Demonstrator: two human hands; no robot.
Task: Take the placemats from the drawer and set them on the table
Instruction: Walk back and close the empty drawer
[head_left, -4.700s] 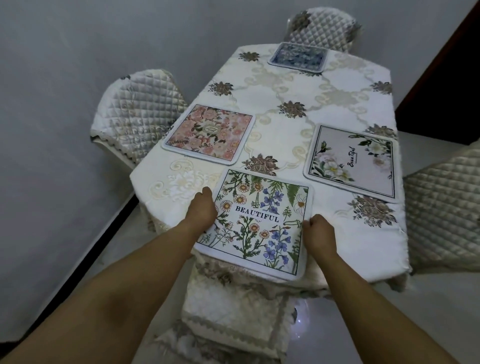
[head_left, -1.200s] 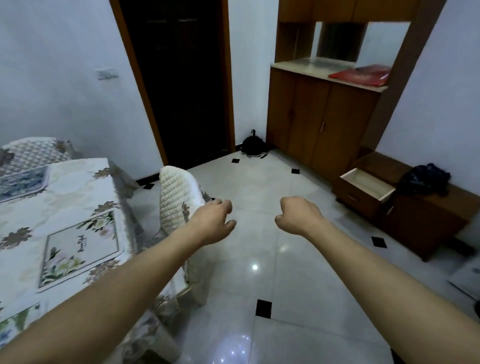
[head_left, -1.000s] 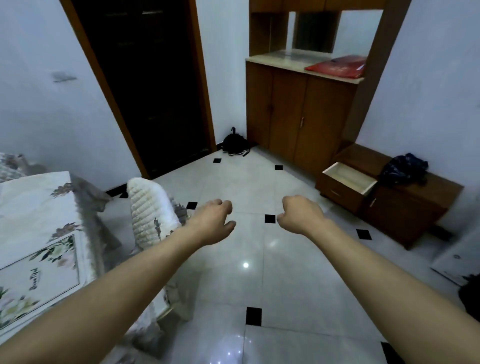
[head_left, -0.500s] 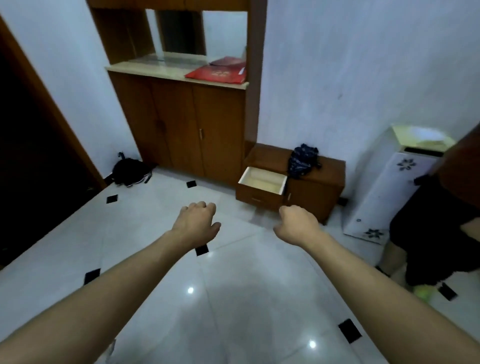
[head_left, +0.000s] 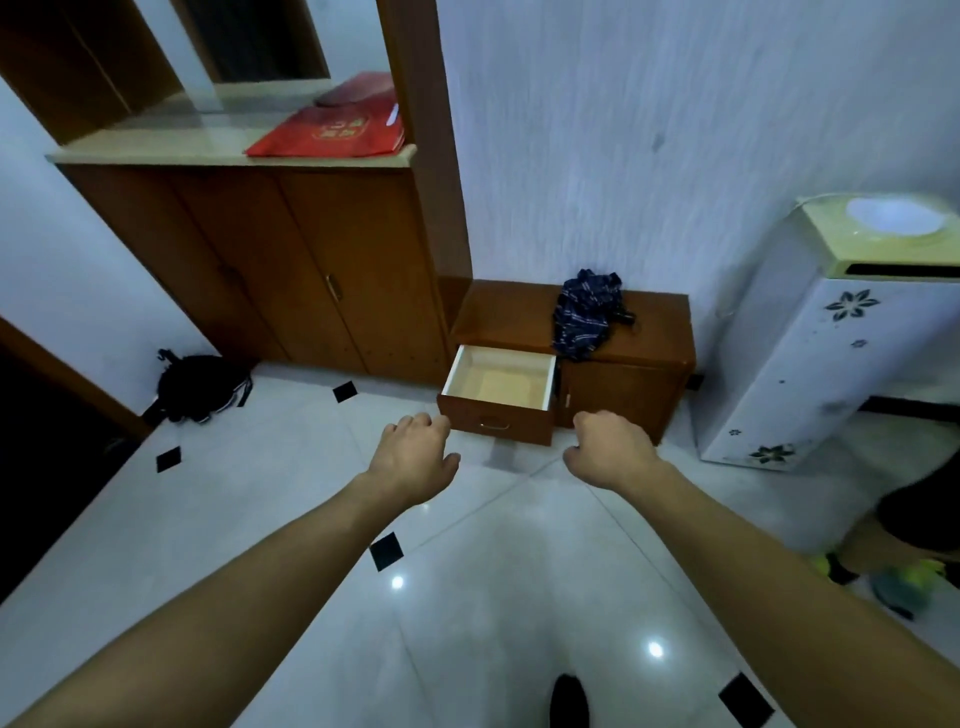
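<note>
At the far left a black bag (head_left: 200, 387) slumps on the pale glossy tiled floor (head_left: 493, 597) beside the tall brown wooden cabinet (head_left: 291, 270). The left hand (head_left: 413, 457) hangs over the floor, fingers loosely curled, holding nothing. Ahead, the small brown wooden drawer (head_left: 496, 418) stands pulled open, its pale interior apparently bare; no placemats show anywhere. The right hand (head_left: 610, 449) is likewise half-curled and empty. This looks like the walk to the drawer; next likely comes checking it, perhaps pushing it shut.
</note>
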